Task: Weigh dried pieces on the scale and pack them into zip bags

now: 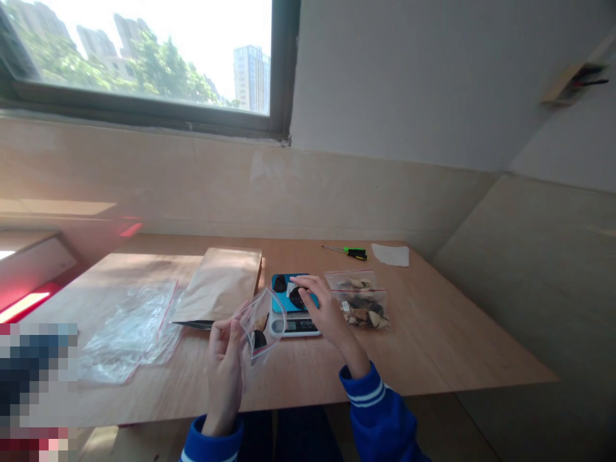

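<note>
Placed on the wooden table (433, 333): loose plastic bags (126, 333) at left, kraft envelope (219, 285) just beside them, digital scale (293, 326) mid-table, filled zip bags (359, 301) right of it, screwdriver (344, 252) behind.

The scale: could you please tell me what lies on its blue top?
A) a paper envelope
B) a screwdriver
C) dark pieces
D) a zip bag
C: two dark pieces lie on the blue top of the scale, by the right hand.
</note>
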